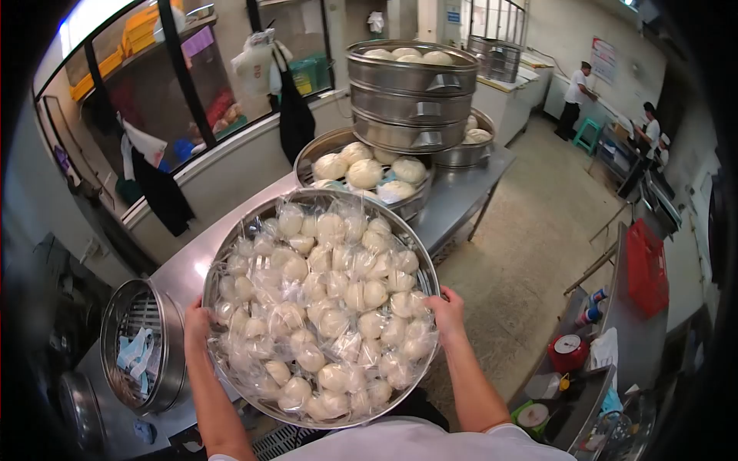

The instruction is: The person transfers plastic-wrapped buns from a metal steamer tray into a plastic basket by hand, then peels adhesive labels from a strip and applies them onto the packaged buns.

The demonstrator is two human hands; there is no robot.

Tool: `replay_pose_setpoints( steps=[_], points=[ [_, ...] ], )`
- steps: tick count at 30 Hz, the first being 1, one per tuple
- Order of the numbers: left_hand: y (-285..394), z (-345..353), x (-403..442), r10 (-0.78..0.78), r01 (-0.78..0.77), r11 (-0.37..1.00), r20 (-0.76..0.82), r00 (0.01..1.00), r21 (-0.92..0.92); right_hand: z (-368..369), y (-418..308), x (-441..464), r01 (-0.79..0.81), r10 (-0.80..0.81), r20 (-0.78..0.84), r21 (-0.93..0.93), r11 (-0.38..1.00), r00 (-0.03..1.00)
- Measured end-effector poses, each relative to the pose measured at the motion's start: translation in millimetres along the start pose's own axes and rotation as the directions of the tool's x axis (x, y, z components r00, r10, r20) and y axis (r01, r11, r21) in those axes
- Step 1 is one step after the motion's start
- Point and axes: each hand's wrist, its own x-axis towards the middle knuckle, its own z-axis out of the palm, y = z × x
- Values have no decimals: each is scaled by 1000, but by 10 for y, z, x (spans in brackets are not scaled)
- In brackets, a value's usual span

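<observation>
A large round metal steamer tray (407, 227), filled with white buns (333, 323) in clear plastic wrap, is held up in front of my body. My left hand (197, 326) grips its left rim. On the right side, my right hand (447, 312) is closed around the rim, thumb at the edge. Just beyond the tray, an open steamer basket (306, 167) holds several larger buns (364, 174). Partly over that basket rises a stack of metal steamers (413, 110), with buns showing in the top one.
A steel table (466, 178) runs beneath the steamers. At left, a slatted steamer (171, 355) contains blue-and-white wrappers (137, 353). Co-workers (575, 100) stand at the far right. A red crate (646, 269) and a red-lidded container (567, 352) are on the right-hand side.
</observation>
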Motion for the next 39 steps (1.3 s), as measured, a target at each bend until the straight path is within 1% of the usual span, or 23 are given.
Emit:
replay_pose_setpoints(
  steps=[1, 3, 5, 8, 9, 11, 14, 17, 21, 22, 23, 24, 25, 26, 27, 29, 30, 31, 32, 33, 35, 36, 39],
  points=[
    [105, 211, -19, 37, -37, 999, 15, 999, 17, -186, -79, 58, 17, -17, -8, 7, 1000, 1000],
    [183, 467, 179, 128, -133, 991, 128, 983, 34, -580, -243, 144, 61, -59, -61, 22, 998, 996],
    [315, 998, 322, 174, -190, 981, 253, 952, 40, -1006, -496, 152, 92, -85, -131, 54, 994, 988],
    [713, 2058, 297, 159, -181, 983, 376, 913, 25, -1746, -716, 234, 156, -141, -252, 39, 987, 957],
    [1301, 2387, 397, 77, -111, 992, 404, 912, 62, -1820, -1216, 383, 74, -65, -287, 19, 997, 956],
    [1403, 3085, 566, 88, -109, 994, 455, 886, 19, -2143, -1290, 484, 98, -87, -366, 10, 995, 926],
    [1273, 4047, 1019, 125, -218, 970, 548, 827, 108, -2701, -1370, 540, 167, -133, -490, 27, 986, 862],
    [1413, 5176, 1185, 94, -202, 973, 618, 780, 107, -3226, -1523, 744, 169, -111, -586, 45, 985, 803],
    [1283, 6875, 1503, 103, -241, 969, 802, 588, 52, -4013, -1560, 1029, 173, -143, -688, -26, 985, 711],
    [1347, 7354, 1455, 102, -265, 962, 818, 566, 63, -4179, -1577, 1112, 156, -143, -714, -48, 987, 685],
    [1419, 7799, 1402, 96, -281, 957, 831, 548, 75, -4301, -1638, 1196, 161, -130, -766, -35, 986, 630],
    [1415, 8307, 1420, 92, -267, 963, 867, 489, 48, -4471, -1668, 1286, 172, -118, -813, -23, 985, 570],
    [1477, 8785, 1309, 42, -264, 959, 875, 483, 99, -4670, -1664, 1319, 183, -109, -855, -17, 983, 507],
    [1450, 9288, 1287, 23, -250, 964, 902, 431, 94, -4942, -1567, 1345, 159, -117, -915, -59, 986, 385],
    [1386, 9817, 1246, 4, -237, 967, 926, 378, 93, -4930, -1840, 1195, 133, -81, -943, -39, 990, 324],
    [1397, 10784, 906, 54, -370, 928, 964, 261, 48, -5384, -1867, 990, 143, -50, -967, -15, 990, 250],
    [1318, 11228, 714, 180, -490, 871, 945, 274, -24, -5408, -2007, 843, 163, -43, -978, -9, 987, 204],
    [1184, 11839, 617, 95, -507, 861, 970, 223, 32, -5411, -2215, 680, 189, -37, -987, -6, 982, 158],
    [1461, 12033, 151, 33, -463, 886, 990, 135, 33, -5457, -2361, 545, 214, -30, -993, -5, 977, 112],
    [1808, 12114, -490, -32, -420, 906, 999, 42, 46, -5569, -2397, 432, 194, -39, -999, -39, 980, -4],
    [1970, 12591, -1286, -19, -338, 941, 996, -87, -12, -5794, -2347, 188, 125, -52, -974, -81, 989, -221],
    [1931, 12730, -1566, -23, -297, 955, 990, -139, -20, -5838, -2269, 35, 125, -44, -968, -78, 989, -249],
    [1810, 13411, -2356, -116, -348, 937, 967, -225, 31, -6040, -2237, -256, 168, -26, -944, -86, 982, -329]
  ],
)
